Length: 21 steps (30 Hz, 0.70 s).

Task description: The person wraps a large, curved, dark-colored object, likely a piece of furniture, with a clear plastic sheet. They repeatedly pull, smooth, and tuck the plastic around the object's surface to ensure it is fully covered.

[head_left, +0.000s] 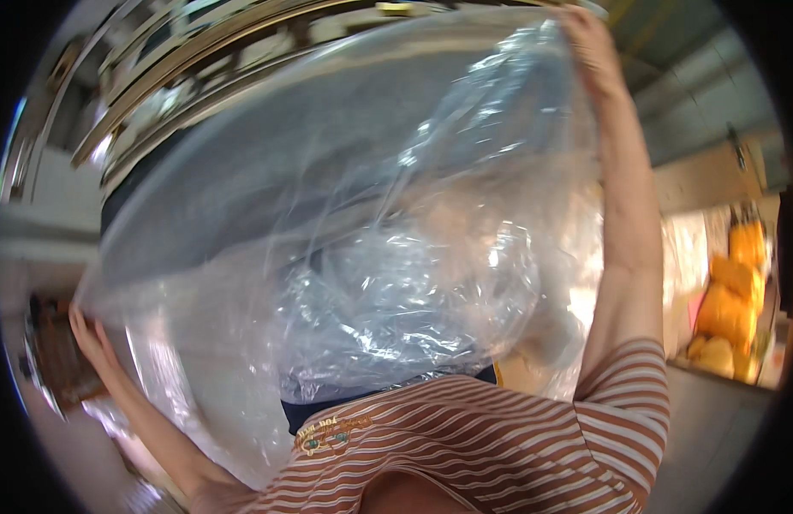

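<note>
A large sheet of thin clear plastic (371, 197) is stretched wide in front of my body. I cannot tell whether it is a single layer or a bag. At its lower left corner, my left hand (90, 336) pinches the edge with the arm held out. Raised high on the far right, my right hand (588, 47) grips the upper right corner. Between the hands the upper edge runs in a long curve. Shiny creases fan down from the right corner, and the lower part bunches against my striped shirt (499, 424).
Long wooden rails (191, 64) run across the far left behind the plastic. To the right, several yellow-orange bundles (729, 308) are piled near a tan board (705, 180). A dark brown object (62, 347) stands beyond my left hand.
</note>
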### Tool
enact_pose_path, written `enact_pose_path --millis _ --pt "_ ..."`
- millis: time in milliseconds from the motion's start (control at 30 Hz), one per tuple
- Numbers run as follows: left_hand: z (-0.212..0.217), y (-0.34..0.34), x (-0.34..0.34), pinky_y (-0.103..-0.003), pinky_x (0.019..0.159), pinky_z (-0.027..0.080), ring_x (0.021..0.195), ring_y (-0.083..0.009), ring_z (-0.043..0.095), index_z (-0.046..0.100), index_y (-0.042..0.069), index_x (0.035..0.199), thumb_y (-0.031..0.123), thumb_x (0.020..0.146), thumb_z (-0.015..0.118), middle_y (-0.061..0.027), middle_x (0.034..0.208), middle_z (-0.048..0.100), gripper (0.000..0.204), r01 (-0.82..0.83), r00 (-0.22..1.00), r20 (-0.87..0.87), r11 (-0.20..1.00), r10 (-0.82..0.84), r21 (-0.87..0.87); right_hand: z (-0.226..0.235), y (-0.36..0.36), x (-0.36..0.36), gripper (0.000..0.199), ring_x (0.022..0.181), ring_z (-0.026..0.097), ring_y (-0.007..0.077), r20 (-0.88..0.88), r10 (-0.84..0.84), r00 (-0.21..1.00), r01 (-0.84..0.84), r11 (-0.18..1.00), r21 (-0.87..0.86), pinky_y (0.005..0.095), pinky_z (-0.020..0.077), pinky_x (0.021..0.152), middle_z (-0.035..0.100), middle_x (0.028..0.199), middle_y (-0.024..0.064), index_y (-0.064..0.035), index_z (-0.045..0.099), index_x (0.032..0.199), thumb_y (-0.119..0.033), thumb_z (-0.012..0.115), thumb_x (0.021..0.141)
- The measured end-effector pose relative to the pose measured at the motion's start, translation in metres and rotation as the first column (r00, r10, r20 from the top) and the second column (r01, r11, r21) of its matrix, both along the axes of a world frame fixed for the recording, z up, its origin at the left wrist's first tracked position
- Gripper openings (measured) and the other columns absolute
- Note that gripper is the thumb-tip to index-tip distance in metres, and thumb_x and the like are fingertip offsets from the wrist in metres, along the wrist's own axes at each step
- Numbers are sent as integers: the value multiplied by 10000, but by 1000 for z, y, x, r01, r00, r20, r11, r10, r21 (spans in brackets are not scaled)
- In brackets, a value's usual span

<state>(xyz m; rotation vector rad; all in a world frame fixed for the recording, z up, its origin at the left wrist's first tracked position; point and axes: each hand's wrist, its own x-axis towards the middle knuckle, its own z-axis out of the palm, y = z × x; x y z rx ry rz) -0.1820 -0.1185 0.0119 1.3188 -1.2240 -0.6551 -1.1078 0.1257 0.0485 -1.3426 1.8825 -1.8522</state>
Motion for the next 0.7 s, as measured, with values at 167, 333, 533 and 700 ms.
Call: enact_pose_path --millis 167,333,533,700 --pt "2 -60 -157 -350 900 447 998 -235 573 591 23 1102 334 955 413 -118 1045 599 387 -134 880 454 990 140 -46 -23 3 -56 365 935 566 176 -510 -403 760 469 883 1 302 431 860 626 996 98 21 572 1118 -282 536 917" --pt "-62 -144 -164 -239 737 456 784 -120 613 615 9 983 198 871 602 -66 838 659 219 -16 987 157 985 44 -174 -118 -6 -98 238 809 526 119 -341 -376 861 408 912 25 250 429 763 588 885 32 -4 585 993 -228 568 916" --pt "-56 -179 -204 -246 715 442 756 -107 591 674 35 936 239 820 646 -35 807 662 237 -8 991 131 995 21 -98 -115 -23 -126 255 807 517 108 -429 -339 837 416 904 97 241 419 765 597 883 30 9 602 954 -242 593 911" --pt "-54 -197 -221 -266 701 441 742 -116 589 689 68 859 303 746 693 -19 752 651 261 -46 976 208 994 66 -100 -114 -25 -144 304 826 521 135 -385 -327 863 401 907 130 261 421 784 595 896 60 24 603 959 -271 612 886"
